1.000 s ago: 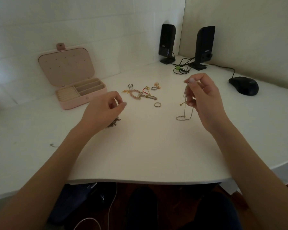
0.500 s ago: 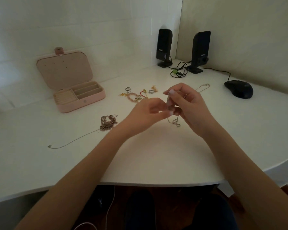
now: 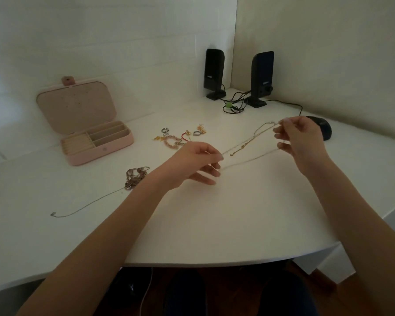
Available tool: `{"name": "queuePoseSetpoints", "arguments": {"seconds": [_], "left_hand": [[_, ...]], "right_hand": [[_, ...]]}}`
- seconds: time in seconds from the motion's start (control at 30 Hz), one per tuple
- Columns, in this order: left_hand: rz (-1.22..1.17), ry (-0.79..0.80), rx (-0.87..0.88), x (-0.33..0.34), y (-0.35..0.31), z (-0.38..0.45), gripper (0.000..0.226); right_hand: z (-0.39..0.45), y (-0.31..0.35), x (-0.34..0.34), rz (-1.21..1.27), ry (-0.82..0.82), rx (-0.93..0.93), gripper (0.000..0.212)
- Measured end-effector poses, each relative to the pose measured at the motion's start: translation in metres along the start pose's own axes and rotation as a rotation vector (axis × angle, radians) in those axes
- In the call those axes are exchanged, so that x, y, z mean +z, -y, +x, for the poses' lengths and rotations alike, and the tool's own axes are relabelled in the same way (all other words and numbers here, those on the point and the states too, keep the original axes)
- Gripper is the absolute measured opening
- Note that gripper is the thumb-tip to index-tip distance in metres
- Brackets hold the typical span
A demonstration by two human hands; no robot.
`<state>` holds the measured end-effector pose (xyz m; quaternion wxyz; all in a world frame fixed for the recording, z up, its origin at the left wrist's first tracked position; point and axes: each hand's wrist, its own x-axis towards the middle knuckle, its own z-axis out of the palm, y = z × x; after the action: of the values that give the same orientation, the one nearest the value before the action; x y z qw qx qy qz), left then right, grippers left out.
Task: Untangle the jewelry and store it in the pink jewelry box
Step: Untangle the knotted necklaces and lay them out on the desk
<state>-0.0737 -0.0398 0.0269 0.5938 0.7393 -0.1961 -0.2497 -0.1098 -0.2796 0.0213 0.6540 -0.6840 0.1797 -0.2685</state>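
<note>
Here your left hand (image 3: pixel 193 163) and right hand (image 3: pixel 300 139) pinch a thin chain (image 3: pixel 249 147), stretched above the table (image 3: pixel 214 220). The pink jewelry box (image 3: pixel 96 142) stands open at far left; its compartments look empty.

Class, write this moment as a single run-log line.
left hand pinches thin chain | right hand pinches other end | chain stretched above table | pink jewelry box open
</note>
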Motion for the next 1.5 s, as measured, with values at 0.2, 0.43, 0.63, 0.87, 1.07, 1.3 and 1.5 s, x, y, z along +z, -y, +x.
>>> {"name": "queuePoseSetpoints", "arguments": {"seconds": [0.2,0.43,0.63,0.87,1.07,1.3,1.5], "left_hand": [[0.016,-0.071,-0.018,0.030,0.004,0.012,0.003],[0.590,-0.286,0.335,0.063,0.025,0.031,0.007],[0.855,-0.374,0.480,0.056,0.034,0.037,0.018],[0.989,-0.459,0.616,0.026,0.037,0.008,0.014],[1.032,-0.714,0.394,-0.043,0.057,-0.053,0.015],[0.849,-0.856,0.123,-0.088,0.081,-0.104,0.038],[0.772,-0.790,0.111,-0.089,0.078,-0.109,0.032]], "right_hand": [[0.041,-0.026,-0.020,-0.310,-0.104,0.004,0.019],[0.070,-0.037,-0.021,-0.515,-0.124,-0.045,0.018],[0.081,-0.042,-0.018,-0.629,-0.079,-0.084,0.018],[0.053,-0.030,0.000,-0.665,-0.137,-0.253,0.025],[-0.026,-0.018,0.087,-0.576,0.284,-0.685,0.019],[-0.096,-0.018,0.200,-0.532,0.872,-0.699,0.027],[-0.099,-0.026,0.212,-0.513,0.901,-0.662,0.017]]}}
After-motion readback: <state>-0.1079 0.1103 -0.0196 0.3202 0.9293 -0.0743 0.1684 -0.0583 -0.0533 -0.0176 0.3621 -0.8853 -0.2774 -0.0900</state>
